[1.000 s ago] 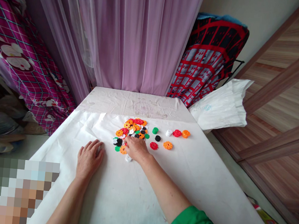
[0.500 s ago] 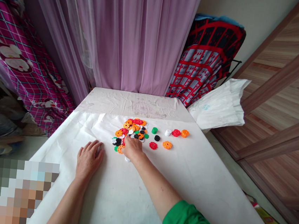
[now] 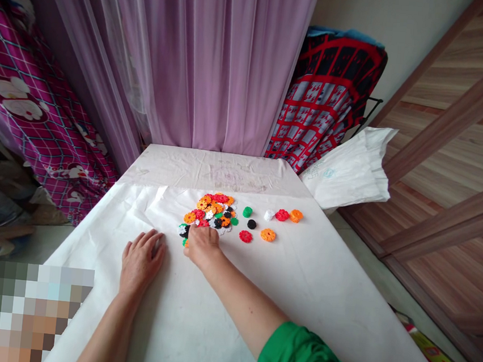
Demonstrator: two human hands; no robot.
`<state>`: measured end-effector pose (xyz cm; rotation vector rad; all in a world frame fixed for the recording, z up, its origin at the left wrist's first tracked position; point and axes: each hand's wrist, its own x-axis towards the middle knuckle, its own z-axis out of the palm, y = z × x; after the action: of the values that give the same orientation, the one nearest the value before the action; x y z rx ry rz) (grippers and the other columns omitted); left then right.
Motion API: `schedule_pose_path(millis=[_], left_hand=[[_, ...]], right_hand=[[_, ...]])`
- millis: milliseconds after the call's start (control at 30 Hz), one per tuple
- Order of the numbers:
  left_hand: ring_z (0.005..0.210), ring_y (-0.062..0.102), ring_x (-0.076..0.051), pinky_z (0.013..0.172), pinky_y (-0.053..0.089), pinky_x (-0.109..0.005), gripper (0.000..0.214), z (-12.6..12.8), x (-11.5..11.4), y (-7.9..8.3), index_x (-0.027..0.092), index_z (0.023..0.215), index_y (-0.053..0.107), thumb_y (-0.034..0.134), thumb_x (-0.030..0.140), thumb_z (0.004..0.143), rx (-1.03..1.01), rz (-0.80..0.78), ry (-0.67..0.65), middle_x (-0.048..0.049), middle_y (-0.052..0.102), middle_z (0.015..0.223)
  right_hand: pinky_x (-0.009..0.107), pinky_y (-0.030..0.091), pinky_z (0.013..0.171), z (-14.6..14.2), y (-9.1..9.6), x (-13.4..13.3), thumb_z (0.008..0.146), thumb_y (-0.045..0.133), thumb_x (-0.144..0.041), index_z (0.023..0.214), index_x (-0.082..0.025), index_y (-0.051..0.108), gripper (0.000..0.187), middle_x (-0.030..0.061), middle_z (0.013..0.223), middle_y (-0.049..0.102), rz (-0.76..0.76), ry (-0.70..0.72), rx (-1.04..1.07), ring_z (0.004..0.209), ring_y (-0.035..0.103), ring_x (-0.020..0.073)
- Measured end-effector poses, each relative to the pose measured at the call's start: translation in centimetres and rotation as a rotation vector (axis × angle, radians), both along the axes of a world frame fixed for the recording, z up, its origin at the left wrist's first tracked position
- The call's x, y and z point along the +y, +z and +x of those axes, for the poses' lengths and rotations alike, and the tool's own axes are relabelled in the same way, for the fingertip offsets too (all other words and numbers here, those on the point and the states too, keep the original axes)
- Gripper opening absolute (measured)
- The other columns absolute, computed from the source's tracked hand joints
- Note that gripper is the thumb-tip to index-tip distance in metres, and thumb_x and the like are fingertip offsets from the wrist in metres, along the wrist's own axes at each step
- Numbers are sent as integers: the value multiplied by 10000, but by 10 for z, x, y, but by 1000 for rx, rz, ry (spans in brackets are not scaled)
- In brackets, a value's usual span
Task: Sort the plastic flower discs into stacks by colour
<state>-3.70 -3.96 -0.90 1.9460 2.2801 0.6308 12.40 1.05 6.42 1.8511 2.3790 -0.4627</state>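
A loose pile of flower-shaped plastic discs (image 3: pixel 209 205) in orange, red, white, black and green lies on the white-covered table (image 3: pixel 193 324). At the pile's near edge, my right hand (image 3: pixel 204 248) is closed with its fingers curled downward, hiding what they hold, if anything. An orange disc (image 3: pixel 187 243) and a green one show beside its fingertips. My left hand (image 3: pixel 142 258) rests flat on the cloth, left of the pile, holding nothing.
Right of the pile sit small stacks: green (image 3: pixel 247 211), white (image 3: pixel 269 215), red (image 3: pixel 282 215), orange (image 3: pixel 295 216), black (image 3: pixel 251 224), another red (image 3: pixel 245 236) and another orange (image 3: pixel 267 235). A white bag (image 3: pixel 349 168) hangs at the table's right edge.
My right hand has shifted slightly left and toward me along the pile's near edge, covering a white disc that showed below it. My left hand stays in place. The view has tilted slightly.
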Motion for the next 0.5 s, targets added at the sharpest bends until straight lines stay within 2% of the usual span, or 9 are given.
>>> schedule_pose_path(millis=[133,267,367,500], left_hand=[[1369,462,-296,1148,302,-538,412,0,0,0,237,1243,654,392,371,954,1,4,0,-91,590,1425],[1376,452,-296,1153,294,-537,428,-2,0,1,228,1253,645,372,383,961,0,-12,-10,-88,580,1437],[1379,449,-288,1153,293,-532,422,-3,0,0,243,1245,649,369,383,963,-6,-5,-11,-82,590,1426],[1379,449,-289,1148,298,-531,429,-4,2,-4,243,1243,650,367,397,959,-1,1,-15,-87,601,1411]], right_hand=[[326,514,864,-1,1,-2,727,728,-273,1213,-108,580,535,166,1100,726,-3,5,23,1068,682,255],[323,509,837,25,3,-6,768,675,-364,1174,-155,591,464,123,1070,731,82,-34,140,1027,686,249],[304,490,845,69,4,-4,806,634,-398,1150,-215,602,391,66,1134,712,206,-108,244,1040,667,219],[286,461,837,150,2,3,817,636,-353,1098,-229,634,307,40,1121,706,297,-297,208,1010,654,197]])
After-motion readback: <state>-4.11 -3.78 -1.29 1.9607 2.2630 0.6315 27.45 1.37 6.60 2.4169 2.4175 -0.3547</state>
